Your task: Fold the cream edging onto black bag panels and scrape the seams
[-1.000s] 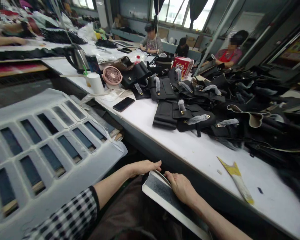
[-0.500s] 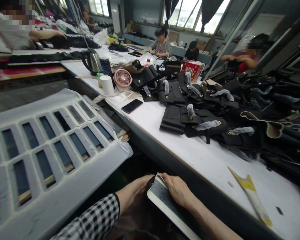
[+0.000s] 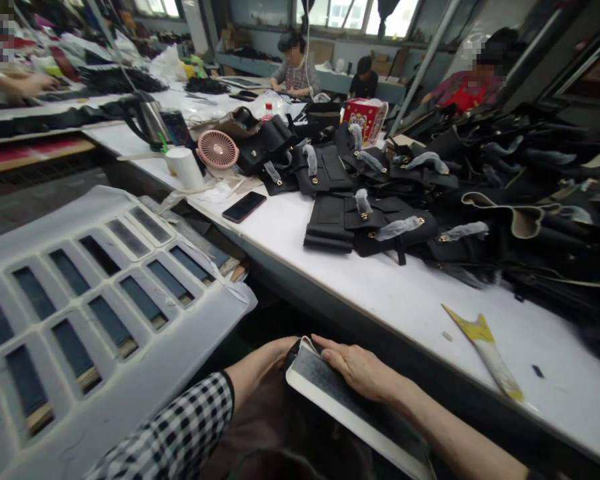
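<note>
Just in front of my body, off the table's near edge, is a black bag piece [image 3: 321,375] with a dark grey face and a pale border. It lies slanted, its far end up between my hands. My left hand [image 3: 271,359] grips that end from the left; its fingers are mostly hidden behind the piece. My right hand [image 3: 359,371] is closed on the right edge, with thumb and fingers near the upper corner. A checked sleeve [image 3: 180,420] covers my left forearm.
A white sheet [image 3: 145,373] with rows of rectangular pale-bordered panels is on the left. The white table [image 3: 380,293] bears a yellow-and-white spreader [image 3: 485,353], a phone [image 3: 244,207], a pink fan [image 3: 218,149], a white cup [image 3: 184,168] and piled black bags [image 3: 330,213]. Several people work beyond.
The view has turned slightly, so the table things sit further left and up. My right hand has shifted a little along the piece's edge; both hands keep hold.
</note>
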{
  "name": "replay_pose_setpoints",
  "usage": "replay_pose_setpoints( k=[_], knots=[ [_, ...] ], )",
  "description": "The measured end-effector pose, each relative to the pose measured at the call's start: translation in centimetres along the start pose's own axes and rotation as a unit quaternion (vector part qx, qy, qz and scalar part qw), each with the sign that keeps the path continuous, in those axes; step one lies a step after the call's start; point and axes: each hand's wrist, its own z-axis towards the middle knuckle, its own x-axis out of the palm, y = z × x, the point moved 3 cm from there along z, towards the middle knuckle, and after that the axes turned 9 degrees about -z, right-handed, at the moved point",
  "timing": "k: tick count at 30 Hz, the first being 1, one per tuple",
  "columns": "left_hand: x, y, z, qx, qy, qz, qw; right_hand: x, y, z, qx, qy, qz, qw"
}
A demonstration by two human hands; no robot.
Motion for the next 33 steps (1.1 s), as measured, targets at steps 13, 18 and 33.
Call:
replay_pose_setpoints(
  k=[13, 18, 33],
  knots=[
    [1.0, -10.7, -1.9, 0.071, 0.195, 0.409, 0.889, -1.1, -7.3, -11.0, 0.051, 0.059, 0.129, 0.989],
    [1.8, -10.6, -1.9, 0.117, 0.176, 0.468, 0.858, -0.7, -6.7, -10.8, 0.07, -0.021, 0.144, 0.987],
    [5.7, -10.2, -4.0, 0.296, 0.073, 0.552, 0.776, -0.2, -4.8, -7.2, 0.148, -0.278, 0.21, 0.925]
  ],
)
